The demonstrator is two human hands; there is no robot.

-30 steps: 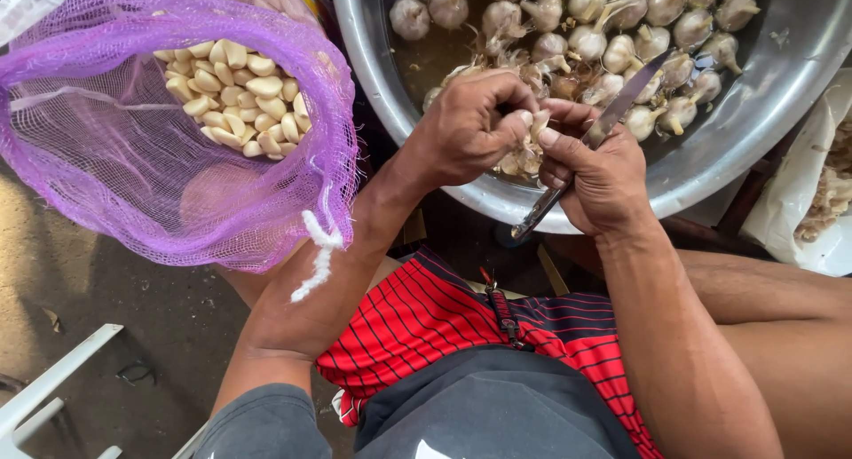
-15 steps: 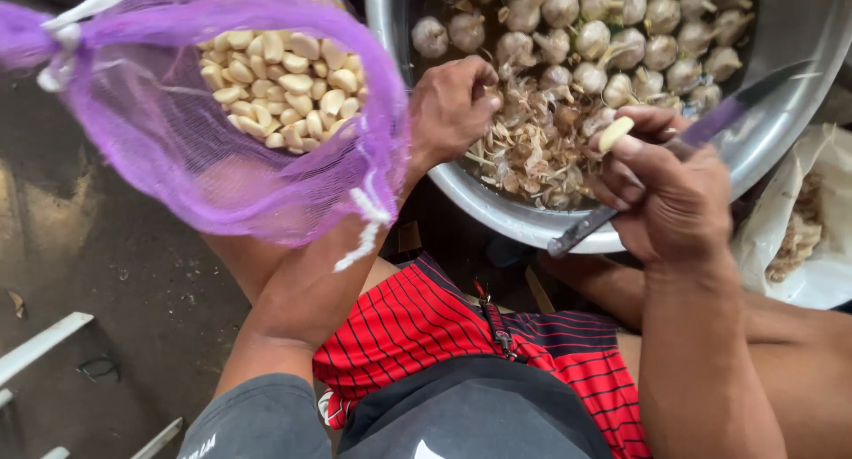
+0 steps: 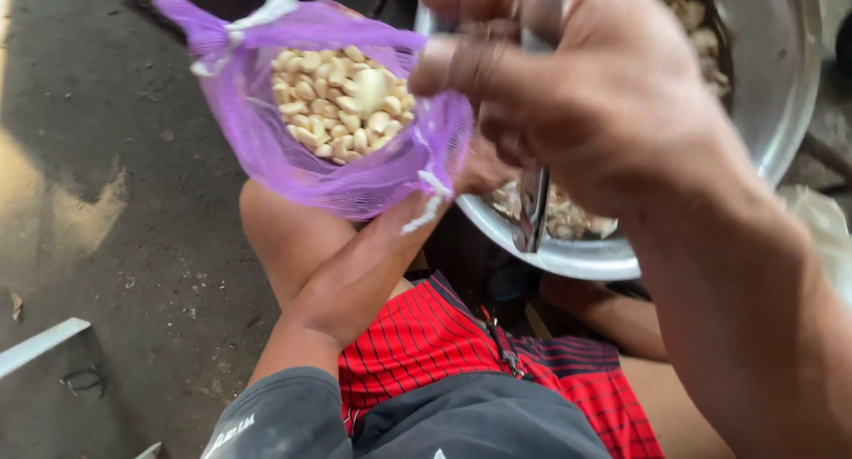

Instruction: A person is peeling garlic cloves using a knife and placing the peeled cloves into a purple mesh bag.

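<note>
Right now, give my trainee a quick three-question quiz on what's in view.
1. True or false: the purple mesh bag holds peeled garlic cloves.
2. What does the right hand grip?
A. a spoon
B. a metal knife
C. a brush
3. Fill in: the metal bowl lies to the ______ of the mesh bag in the head view.

Key:
1. True; pale cloves show through its open top.
2. B; the knife points down past the bowl's rim, fingers closed round it.
3. Right.

The left hand is mostly hidden behind the bag and right hand; its grip cannot be told.
</note>
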